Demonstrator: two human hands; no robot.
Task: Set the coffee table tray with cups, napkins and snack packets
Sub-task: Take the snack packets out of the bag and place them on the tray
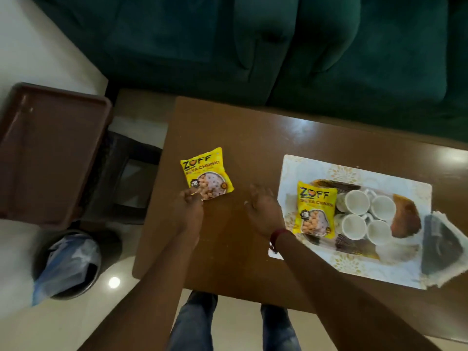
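Two yellow packets sit on the coffee table (253,127): the loose packet (206,173) near its left edge, corner pinched by the left hand (188,207); the second packet (315,207) on the white tray (298,168) beside four cups (357,202). Between them the right hand (263,209) hovers, fingers spread. Green sofa (253,41) behind.

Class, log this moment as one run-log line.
left hand: pinches lower edge of yellow snack packet, left end of brown wooden table | right hand: open, empty | dark striped tray: four white cups, second yellow packet
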